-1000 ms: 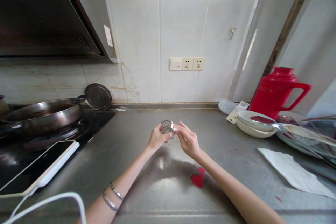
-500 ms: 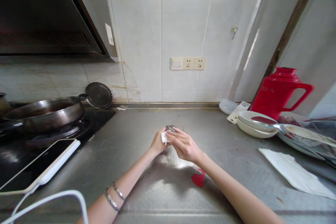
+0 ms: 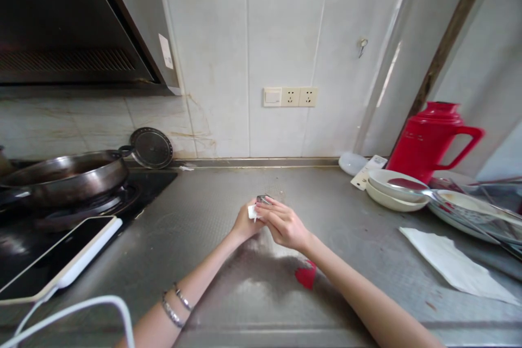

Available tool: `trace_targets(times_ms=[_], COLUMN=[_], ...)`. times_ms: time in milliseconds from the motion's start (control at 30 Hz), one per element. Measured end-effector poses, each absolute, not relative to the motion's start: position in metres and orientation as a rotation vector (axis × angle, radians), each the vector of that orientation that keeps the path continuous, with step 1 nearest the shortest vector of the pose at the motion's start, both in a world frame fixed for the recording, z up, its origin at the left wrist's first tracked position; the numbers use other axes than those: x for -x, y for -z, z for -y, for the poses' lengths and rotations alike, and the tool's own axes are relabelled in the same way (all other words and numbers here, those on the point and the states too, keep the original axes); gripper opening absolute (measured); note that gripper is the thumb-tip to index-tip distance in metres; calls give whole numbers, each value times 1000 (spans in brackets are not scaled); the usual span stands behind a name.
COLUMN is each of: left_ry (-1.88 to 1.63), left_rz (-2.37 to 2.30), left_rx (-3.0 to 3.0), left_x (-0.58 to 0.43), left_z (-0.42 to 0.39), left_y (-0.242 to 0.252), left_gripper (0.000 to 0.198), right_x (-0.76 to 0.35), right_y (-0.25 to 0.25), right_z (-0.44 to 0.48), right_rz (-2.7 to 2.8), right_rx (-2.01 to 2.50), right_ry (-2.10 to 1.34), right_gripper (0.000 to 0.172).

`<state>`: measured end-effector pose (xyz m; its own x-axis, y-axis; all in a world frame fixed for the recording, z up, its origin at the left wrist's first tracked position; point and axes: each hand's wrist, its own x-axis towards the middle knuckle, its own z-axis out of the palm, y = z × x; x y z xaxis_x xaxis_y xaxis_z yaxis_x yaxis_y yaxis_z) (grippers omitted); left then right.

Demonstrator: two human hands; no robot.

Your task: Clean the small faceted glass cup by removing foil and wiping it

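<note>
Over the middle of the steel counter, my two hands meet around a small dark, shiny object. Its kind cannot be made out, since fingers hide most of it. My left hand is closed around it from the left side. A small folded piece of white tissue pokes out between the hands. My right hand has its fingers bent together, pressing the tissue against the object. A torn red scrap lies on the counter beside my right forearm.
Left: a black stove with a steel pan, a round dark disc, a phone and a white cable. Right: stacked bowls, a red thermos jug and a white paper towel. Sockets are on the wall.
The tissue piece has shifted slightly left between my fingers. My hands stay together in nearly the same place, and the whole view has moved a little.
</note>
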<state>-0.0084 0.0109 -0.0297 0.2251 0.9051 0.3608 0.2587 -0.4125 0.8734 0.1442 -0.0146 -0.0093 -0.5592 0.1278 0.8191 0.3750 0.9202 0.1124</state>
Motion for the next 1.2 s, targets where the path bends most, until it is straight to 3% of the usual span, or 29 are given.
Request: trace_targets(times_ms=[467,733,933,1200], left_ry=[-1087,-1034,-1052,-1060], left_rz=[-1176,-1075,-1064,-1050], left_rx=[-1535,-1514,-1410,-1400], left_x=[0,2,1,6], left_z=[-3,-3,0,-1], left_y=[8,8,5,1], left_gripper=[42,35,46,47], right_x=[-171,-159,-166,-158], right_y=[6,11,13,11], right_z=[-9,1,-9,1], right_rz=[1967,2012,1864,1868], right_rx=[574,432,472,446], right_ry=[360,246,205,170], right_gripper=[33,38,28,27])
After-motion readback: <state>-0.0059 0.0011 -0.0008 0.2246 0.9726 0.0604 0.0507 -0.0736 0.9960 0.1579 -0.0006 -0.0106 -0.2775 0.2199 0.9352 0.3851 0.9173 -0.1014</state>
